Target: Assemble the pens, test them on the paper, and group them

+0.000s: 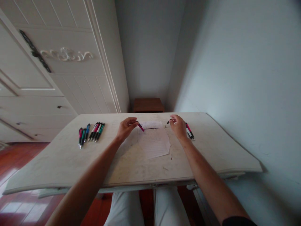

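Note:
My left hand (127, 128) pinches a pink and dark pen piece (141, 126) between thumb and fingertips, its pink end pointing down over the paper. My right hand (178, 126) is closed on a small dark pen piece (168, 121) that sticks out to the left of the fingers. Between the hands lies a lined sheet of paper (155, 143) with a torn right edge. A thin dark line (151, 128) runs across its upper part; I cannot tell whether it is a refill or a fold. Pink and white pens (190, 131) lie beside my right hand, partly hidden by it.
On the left of the white table (58, 163) lie two groups of coloured pens, one nearer (82, 136) and one beside it (96, 131). A pale wall (246, 94) borders the right side, a white cabinet (77, 84) the left. Behind stands a brown wooden box (148, 104).

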Demonstrator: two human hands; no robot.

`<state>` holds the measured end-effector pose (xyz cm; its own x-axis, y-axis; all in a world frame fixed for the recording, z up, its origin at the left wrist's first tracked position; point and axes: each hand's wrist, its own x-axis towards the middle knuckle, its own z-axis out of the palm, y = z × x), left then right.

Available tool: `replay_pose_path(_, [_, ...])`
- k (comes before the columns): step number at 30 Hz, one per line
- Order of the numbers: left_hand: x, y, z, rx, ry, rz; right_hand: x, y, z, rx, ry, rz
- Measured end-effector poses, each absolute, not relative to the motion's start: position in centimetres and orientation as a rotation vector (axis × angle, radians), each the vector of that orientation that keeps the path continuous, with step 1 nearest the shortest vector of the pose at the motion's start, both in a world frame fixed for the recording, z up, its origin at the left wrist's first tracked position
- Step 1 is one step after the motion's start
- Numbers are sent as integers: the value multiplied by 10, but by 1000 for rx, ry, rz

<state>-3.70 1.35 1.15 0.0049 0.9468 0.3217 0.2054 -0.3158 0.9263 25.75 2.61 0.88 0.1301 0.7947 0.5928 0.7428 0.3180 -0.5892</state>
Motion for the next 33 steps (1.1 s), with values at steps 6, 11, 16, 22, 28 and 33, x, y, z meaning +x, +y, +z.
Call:
replay_pose_path(6, [-35, 13, 10, 1614, 1233, 1356, 259, 26, 6, -1550, -1648, 87])
replay_pose_path(11, [-34, 12, 11, 1632, 1243, 1338, 259, 26, 6, -1592, -1642, 82])
replay_pose_path(16, [-33, 11, 12, 1599, 1197, 1339, 259, 26, 6, -1620, -1644, 122])
replay_pose_path(22, [-33, 8, 14, 1701, 1255, 1277, 256, 27, 3, -1581, -1631, 153])
replay_pose_path(28, [-33, 2, 18, 1957, 1311, 1118, 255, 27, 2, -1545, -1672, 147])
replay_pose_path(33, [-32, 1, 17, 2016, 1311, 992, 255, 26, 2, -1565, -1678, 141])
